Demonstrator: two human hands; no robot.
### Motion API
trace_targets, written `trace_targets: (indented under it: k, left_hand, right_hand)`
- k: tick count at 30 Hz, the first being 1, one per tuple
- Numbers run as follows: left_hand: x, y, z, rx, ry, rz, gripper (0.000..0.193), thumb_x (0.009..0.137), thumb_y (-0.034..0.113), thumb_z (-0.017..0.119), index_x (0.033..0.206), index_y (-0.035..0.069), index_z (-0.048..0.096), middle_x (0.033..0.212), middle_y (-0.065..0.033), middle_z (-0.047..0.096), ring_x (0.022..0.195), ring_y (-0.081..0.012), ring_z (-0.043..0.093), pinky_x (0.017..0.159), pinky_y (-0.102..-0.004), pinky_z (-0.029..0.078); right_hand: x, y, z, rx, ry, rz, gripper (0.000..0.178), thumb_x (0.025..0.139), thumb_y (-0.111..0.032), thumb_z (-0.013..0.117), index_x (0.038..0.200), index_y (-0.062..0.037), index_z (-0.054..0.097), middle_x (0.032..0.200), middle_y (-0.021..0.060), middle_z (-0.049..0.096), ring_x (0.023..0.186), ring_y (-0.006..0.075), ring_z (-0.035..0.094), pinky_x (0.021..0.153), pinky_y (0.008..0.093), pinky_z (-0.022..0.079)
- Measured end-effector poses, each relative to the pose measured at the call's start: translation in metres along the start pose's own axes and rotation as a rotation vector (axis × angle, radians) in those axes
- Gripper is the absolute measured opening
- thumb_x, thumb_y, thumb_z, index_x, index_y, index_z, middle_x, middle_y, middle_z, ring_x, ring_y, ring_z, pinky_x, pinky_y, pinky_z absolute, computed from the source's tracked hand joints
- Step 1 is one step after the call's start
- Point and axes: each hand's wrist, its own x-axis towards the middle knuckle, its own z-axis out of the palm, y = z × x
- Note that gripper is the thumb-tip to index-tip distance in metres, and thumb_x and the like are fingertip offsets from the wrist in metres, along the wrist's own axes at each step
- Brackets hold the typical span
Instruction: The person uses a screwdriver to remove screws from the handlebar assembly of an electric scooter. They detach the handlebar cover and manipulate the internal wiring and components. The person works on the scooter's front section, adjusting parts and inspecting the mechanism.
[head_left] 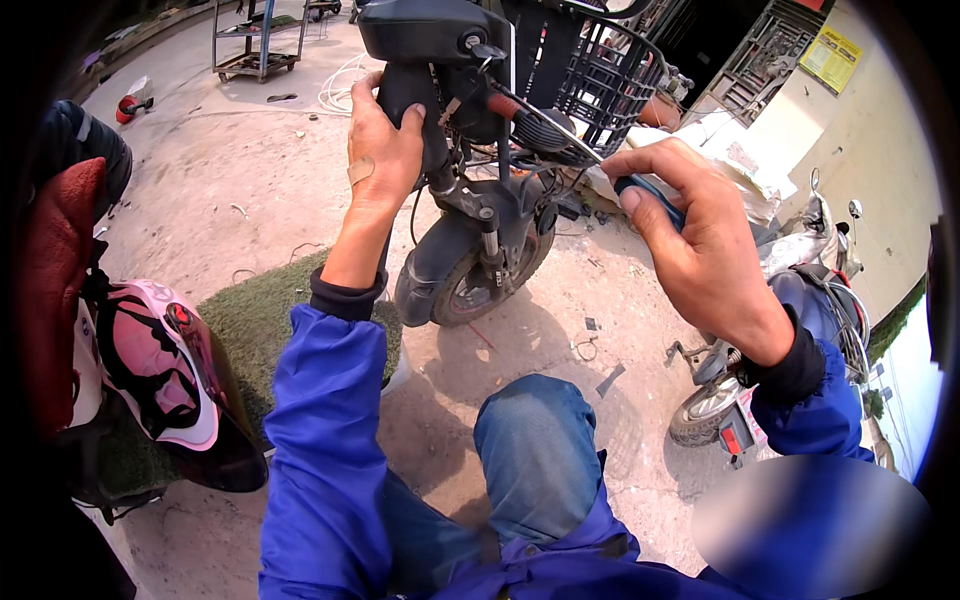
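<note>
A scooter with a black front wheel [470, 275] stands before me. My left hand [388, 150] is wrapped round its black steering column cover [405, 92], thumb on the near side and fingertips partly hidden behind. My right hand [700, 225] closes round the dark blue handle of a screwdriver [655, 194]. Its long metal shaft slants up and left to the parts beside the column, where I cannot make out whether the tip touches anything. A key sits in the lock [470, 42] on the black head unit, above the shaft. A black basket [610, 85] is mounted behind.
A pink helmet [165, 370] and a red cloth [62, 290] are at my left, by a green mat-covered surface [265, 310]. Another scooter [815, 290] stands at the right near the wall. A metal trolley [255, 55] is far left; small scraps litter the concrete.
</note>
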Motion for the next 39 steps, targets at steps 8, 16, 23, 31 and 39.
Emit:
trace_targets:
  k: [8, 16, 23, 31, 39]
  left_hand:
    - [0.011, -0.016, 0.000, -0.171, -0.084, -0.051, 0.063, 0.094, 0.007, 0.078, 0.146, -0.005, 0.045, 0.123, -0.0234, 0.069, 0.105, -0.0268, 0.075, 0.085, -0.0353, 0.064]
    - [0.001, -0.002, 0.001, -0.048, -0.011, -0.015, 0.059, 0.095, 0.010, 0.076, 0.146, 0.001, 0.047, 0.120, -0.0259, 0.073, 0.107, -0.0365, 0.076, 0.095, -0.0437, 0.058]
    - [0.008, -0.013, 0.003, -0.067, -0.041, -0.021, 0.061, 0.095, 0.008, 0.077, 0.145, -0.003, 0.045, 0.124, -0.0239, 0.069, 0.107, -0.0311, 0.075, 0.090, -0.0388, 0.061]
    - [0.000, 0.009, -0.003, 0.024, -0.037, -0.038, 0.059, 0.095, 0.008, 0.074, 0.147, 0.000, 0.046, 0.121, -0.0268, 0.073, 0.111, -0.0382, 0.075, 0.098, -0.0446, 0.057]
    - [0.009, -0.017, -0.001, -0.117, -0.069, -0.044, 0.060, 0.094, 0.007, 0.075, 0.146, -0.001, 0.047, 0.124, -0.0236, 0.071, 0.109, -0.0315, 0.075, 0.094, -0.0398, 0.060]
  right_hand:
    - [-0.004, 0.007, -0.001, -0.306, 0.120, -0.236, 0.040, 0.089, 0.002, 0.064, 0.128, 0.0011, 0.068, 0.126, 0.0142, 0.067, 0.089, 0.0191, 0.071, 0.071, 0.0350, 0.058]
    - [0.001, 0.001, -0.012, 0.095, -0.016, 0.106, 0.028, 0.097, -0.003, 0.068, 0.124, -0.0005, 0.071, 0.113, 0.0121, 0.069, 0.084, 0.0203, 0.067, 0.067, 0.0312, 0.053]
    - [-0.001, 0.013, -0.015, 0.310, -0.047, 0.216, 0.030, 0.097, -0.005, 0.069, 0.127, 0.0001, 0.070, 0.109, 0.0059, 0.068, 0.077, 0.0103, 0.063, 0.059, 0.0267, 0.050]
    - [0.002, 0.022, -0.006, -0.312, 0.123, -0.350, 0.030, 0.091, -0.006, 0.069, 0.120, 0.0020, 0.068, 0.097, 0.0126, 0.063, 0.076, 0.0191, 0.068, 0.056, 0.0332, 0.052]
    - [-0.002, 0.014, -0.005, -0.230, 0.006, -0.203, 0.048, 0.087, 0.003, 0.066, 0.135, 0.0026, 0.062, 0.127, 0.0145, 0.063, 0.078, 0.0245, 0.067, 0.063, 0.0331, 0.056]
